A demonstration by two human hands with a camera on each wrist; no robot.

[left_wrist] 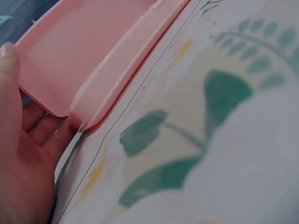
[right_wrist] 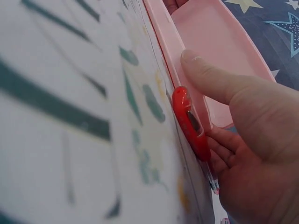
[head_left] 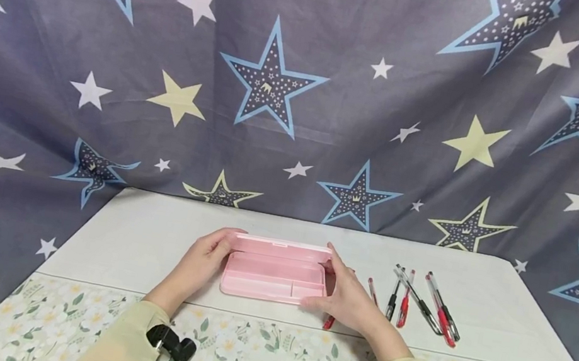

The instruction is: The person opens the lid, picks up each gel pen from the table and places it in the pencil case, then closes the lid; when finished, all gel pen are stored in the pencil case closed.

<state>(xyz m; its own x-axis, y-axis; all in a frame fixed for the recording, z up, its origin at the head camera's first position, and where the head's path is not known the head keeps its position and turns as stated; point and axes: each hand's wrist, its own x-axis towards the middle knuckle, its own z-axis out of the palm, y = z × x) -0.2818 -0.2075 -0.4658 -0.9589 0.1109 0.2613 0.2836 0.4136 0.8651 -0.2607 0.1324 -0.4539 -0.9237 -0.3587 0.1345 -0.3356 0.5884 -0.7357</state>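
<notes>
An open pink pencil case (head_left: pixel 259 264) lies on the table, its hinged lid (head_left: pixel 278 247) raised at the back. Low dividers split its tray into compartments. My left hand (head_left: pixel 202 260) grips the case's left end; the left wrist view has the thumb (left_wrist: pixel 8 60) at the lid's edge and the fingers (left_wrist: pixel 46 128) curled beneath the corner. At the right end, my right hand (head_left: pixel 352 301) holds the case with its thumb (right_wrist: pixel 210 74) over the front rim and the other fingers behind. A red pen (right_wrist: pixel 192 125) lies beside the case, partly under the right hand.
To the right lie several pens, among them a red pen (head_left: pixel 404 308), a black pen (head_left: pixel 393 300) and a crossed pair (head_left: pixel 443 308). A floral mat (head_left: pixel 238 351) covers the table's near part. A star-patterned curtain (head_left: pixel 301 112) hangs behind the white table (head_left: pixel 145 220).
</notes>
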